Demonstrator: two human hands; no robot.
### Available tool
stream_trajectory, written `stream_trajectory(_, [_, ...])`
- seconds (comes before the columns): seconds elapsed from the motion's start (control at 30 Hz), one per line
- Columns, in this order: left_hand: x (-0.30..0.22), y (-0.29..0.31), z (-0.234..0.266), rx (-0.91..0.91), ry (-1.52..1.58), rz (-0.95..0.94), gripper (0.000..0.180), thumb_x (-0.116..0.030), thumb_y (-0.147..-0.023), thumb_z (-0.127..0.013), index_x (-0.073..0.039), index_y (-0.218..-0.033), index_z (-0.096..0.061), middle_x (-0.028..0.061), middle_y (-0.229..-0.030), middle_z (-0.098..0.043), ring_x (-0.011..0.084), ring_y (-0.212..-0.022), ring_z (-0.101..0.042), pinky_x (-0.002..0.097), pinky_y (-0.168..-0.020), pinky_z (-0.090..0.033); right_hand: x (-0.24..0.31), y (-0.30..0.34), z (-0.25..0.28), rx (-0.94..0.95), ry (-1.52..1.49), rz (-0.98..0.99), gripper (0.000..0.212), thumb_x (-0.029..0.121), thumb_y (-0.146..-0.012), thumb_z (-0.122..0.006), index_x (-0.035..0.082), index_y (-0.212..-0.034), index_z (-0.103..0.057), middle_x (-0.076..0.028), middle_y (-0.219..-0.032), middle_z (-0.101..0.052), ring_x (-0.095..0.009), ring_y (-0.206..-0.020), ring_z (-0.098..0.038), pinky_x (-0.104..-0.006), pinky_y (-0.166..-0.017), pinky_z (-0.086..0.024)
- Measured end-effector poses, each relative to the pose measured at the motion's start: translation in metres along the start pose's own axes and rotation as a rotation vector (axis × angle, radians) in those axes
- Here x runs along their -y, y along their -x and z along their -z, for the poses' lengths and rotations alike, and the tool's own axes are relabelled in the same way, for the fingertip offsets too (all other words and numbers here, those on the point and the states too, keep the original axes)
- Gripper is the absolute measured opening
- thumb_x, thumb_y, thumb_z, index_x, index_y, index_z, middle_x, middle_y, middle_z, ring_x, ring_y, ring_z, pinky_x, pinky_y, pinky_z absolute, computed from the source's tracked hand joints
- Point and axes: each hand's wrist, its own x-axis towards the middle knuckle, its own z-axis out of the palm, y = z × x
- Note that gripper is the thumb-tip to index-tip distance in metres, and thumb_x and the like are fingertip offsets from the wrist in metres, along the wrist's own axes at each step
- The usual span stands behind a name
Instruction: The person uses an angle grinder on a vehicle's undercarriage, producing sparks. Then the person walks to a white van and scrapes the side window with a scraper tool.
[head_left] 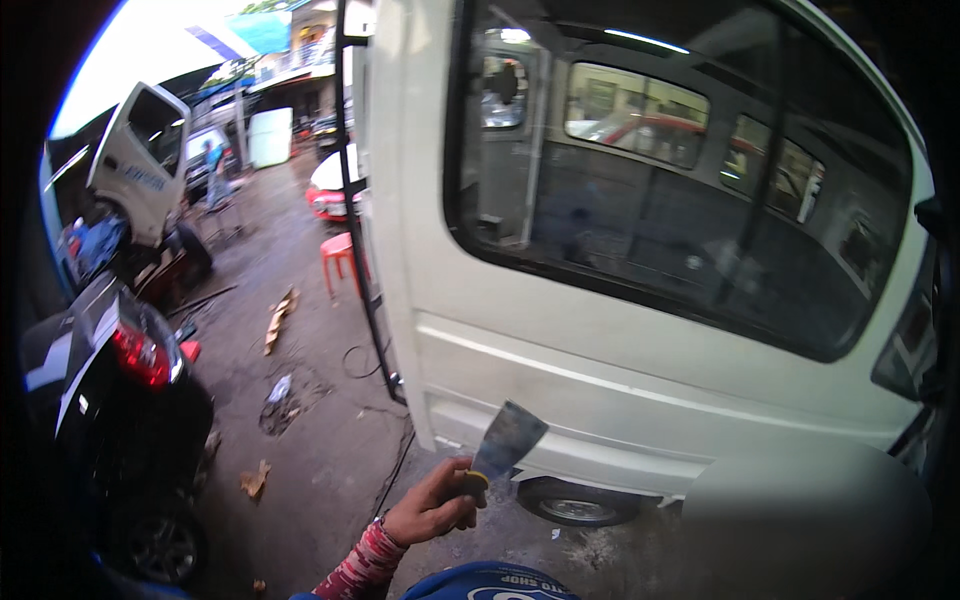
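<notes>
Ground (325, 485), littered, borders a white van (590, 340); left hand (437, 508) grips a scraper (508, 438), right hand's state indiscernible.

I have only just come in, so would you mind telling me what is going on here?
A person is standing beside a white vehicle, holding a scraper in the left hand. Its broad metal blade points up and to the right, in front of the lower side panel; whether it touches the panel cannot be told. The right hand is not in view. Over to the left stand a black car and, farther back, a red stool.
</notes>
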Motion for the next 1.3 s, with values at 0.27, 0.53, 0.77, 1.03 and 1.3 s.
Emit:
stream_trajectory(0.27, [-0.059, -0.073, -0.043, 0.021, -0.184, -0.335, 0.068, -0.004, -0.104, -0.046, -0.009, -0.161, -0.01, 0.0141, -0.114, -0.06, 0.0128, -0.083, -0.059, 0.0258, -0.073, -0.051, 0.076, -0.056, 0.049, -0.198, -0.003, 0.374, 0.041, 0.011, -0.081, -0.07, 0.003, -0.121, -0.067, -0.017, -0.118, -0.065, -0.029, -0.105, -0.062, -0.0424, -0.092, -0.049])
stream_trajectory(0.53, [-0.11, -0.124, -0.102, 0.004, -0.023, -0.58, 0.069, -0.014, -0.107, -0.047, -0.009, -0.162, -0.007, 0.0156, -0.113, -0.06, 0.0133, -0.075, -0.065, 0.0257, -0.063, -0.055, 0.033, -0.087, -0.11, 0.198, -0.09, 0.486, 0.046, 0.0, -0.077, -0.072, 0.002, -0.123, -0.066, -0.014, -0.12, -0.066, -0.031, -0.104, -0.062, -0.0414, -0.089, -0.049])
stream_trajectory(0.77, [-0.135, -0.168, -0.104, -0.055, 0.0, -0.566, 0.07, -0.006, -0.099, -0.051, -0.007, -0.161, -0.018, 0.0128, -0.104, -0.062, 0.0097, -0.058, -0.056, 0.0224, -0.047, -0.047, -0.032, -0.109, -0.193, 0.105, 0.455, 0.632, 0.055, 0.007, -0.08, -0.072, 0.011, -0.134, -0.063, -0.015, -0.144, -0.054, -0.036, -0.128, -0.054, -0.0474, -0.105, -0.042])
stream_trajectory(1.03, [-0.145, -0.22, -0.084, 0.144, 0.005, -0.577, 0.079, 0.001, -0.094, -0.049, -0.011, -0.164, -0.013, 0.0123, -0.108, -0.057, 0.0133, -0.071, -0.061, 0.0257, -0.057, -0.054, -0.064, -0.144, -0.215, 0.065, 0.501, 0.731, 0.053, 0.014, -0.086, -0.068, 0.011, -0.139, -0.061, -0.016, -0.148, -0.052, -0.037, -0.14, -0.046, -0.054, -0.112, -0.038])
stream_trajectory(1.3, [-0.152, -0.24, -0.09, 0.208, -0.048, -0.555, 0.076, -0.016, -0.105, -0.051, -0.012, -0.164, -0.003, 0.0093, -0.098, -0.056, 0.0108, -0.06, -0.06, 0.0226, -0.048, -0.05, -0.076, -0.166, -0.221, 0.035, 0.59, 0.761, 0.049, 0.019, -0.092, -0.063, 0.008, -0.14, -0.059, -0.016, -0.151, -0.05, -0.037, -0.143, -0.045, -0.0537, -0.113, -0.039])
